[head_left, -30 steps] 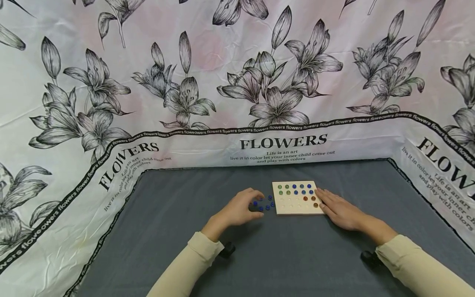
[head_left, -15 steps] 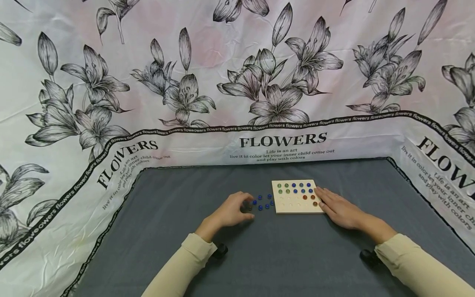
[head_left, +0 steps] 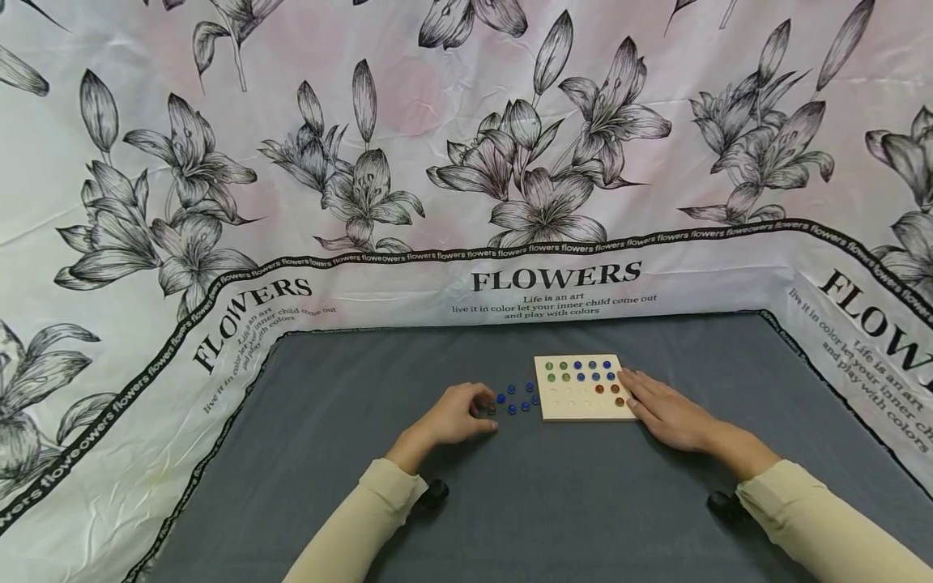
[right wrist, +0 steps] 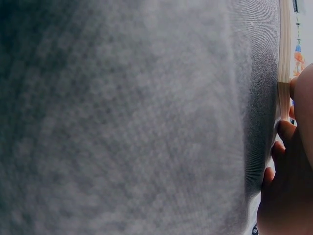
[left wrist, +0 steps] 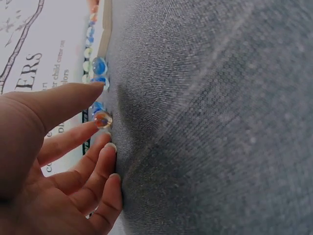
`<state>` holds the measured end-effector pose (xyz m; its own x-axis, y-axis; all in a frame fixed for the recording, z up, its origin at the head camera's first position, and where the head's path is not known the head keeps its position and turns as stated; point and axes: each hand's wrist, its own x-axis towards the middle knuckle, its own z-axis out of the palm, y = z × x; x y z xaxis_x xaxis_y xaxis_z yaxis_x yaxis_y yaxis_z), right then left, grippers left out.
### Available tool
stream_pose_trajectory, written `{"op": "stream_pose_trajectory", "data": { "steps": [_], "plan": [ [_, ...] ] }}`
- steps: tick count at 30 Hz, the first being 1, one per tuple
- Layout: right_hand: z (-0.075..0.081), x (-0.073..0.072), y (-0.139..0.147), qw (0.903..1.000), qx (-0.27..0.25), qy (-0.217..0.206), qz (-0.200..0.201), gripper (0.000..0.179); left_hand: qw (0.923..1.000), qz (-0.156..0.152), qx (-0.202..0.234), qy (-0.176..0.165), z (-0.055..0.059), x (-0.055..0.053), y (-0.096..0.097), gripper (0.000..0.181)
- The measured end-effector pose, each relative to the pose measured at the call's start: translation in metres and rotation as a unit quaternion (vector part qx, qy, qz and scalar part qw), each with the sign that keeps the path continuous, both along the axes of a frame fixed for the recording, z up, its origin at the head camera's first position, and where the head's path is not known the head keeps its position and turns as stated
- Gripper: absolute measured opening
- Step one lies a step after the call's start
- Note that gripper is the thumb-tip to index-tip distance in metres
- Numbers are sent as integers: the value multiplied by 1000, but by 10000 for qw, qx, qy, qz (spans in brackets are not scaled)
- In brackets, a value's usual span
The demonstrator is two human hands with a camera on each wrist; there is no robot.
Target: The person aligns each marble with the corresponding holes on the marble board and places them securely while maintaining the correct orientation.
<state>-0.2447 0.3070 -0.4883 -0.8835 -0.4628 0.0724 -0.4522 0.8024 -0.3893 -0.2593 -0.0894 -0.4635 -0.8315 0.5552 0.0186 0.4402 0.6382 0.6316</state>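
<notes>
A light wooden board (head_left: pixel 574 407) with rows of round hollows lies on the grey cloth. Green, blue and reddish-orange marbles sit in some hollows. My right hand (head_left: pixel 672 411) rests along the board's right edge, fingers extended; in the right wrist view the fingers lie against the side of the board (right wrist: pixel 284 58). Left of the board my left hand (head_left: pixel 455 414) is beside several loose blue marbles (head_left: pixel 513 409). In the left wrist view an orange-and-clear marble (left wrist: pixel 103 120) sits at the index fingertip, while the thumb (left wrist: pixel 73 100) stands apart from it.
Grey cloth (head_left: pixel 583 502) covers the table. Behind it hangs a white flower-printed curtain (head_left: pixel 408 291), which also comes round on both sides. Dark wrist-worn devices (head_left: pixel 435 494) show under both sleeves.
My left hand has drawn back left from the loose blue marbles to the orange one at their left end. The right hand and the board have stayed put.
</notes>
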Motion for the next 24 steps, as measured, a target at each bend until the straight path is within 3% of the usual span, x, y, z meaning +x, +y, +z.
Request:
{"op": "stream_pose_trajectory", "data": {
  "steps": [8, 17, 24],
  "plan": [
    [-2, 0, 1, 9997, -72, 200, 87, 57, 9996, 254, 73, 36, -7, -5, 3, 27],
    [5, 1, -1, 9999, 17, -110, 43, 57, 9986, 490, 139, -151, -6, -5, 6, 22],
    [3, 0, 0, 9999, -13, 39, 116, 56, 9977, 658, 142, -111, -7, -6, 8, 18]
  ]
}}
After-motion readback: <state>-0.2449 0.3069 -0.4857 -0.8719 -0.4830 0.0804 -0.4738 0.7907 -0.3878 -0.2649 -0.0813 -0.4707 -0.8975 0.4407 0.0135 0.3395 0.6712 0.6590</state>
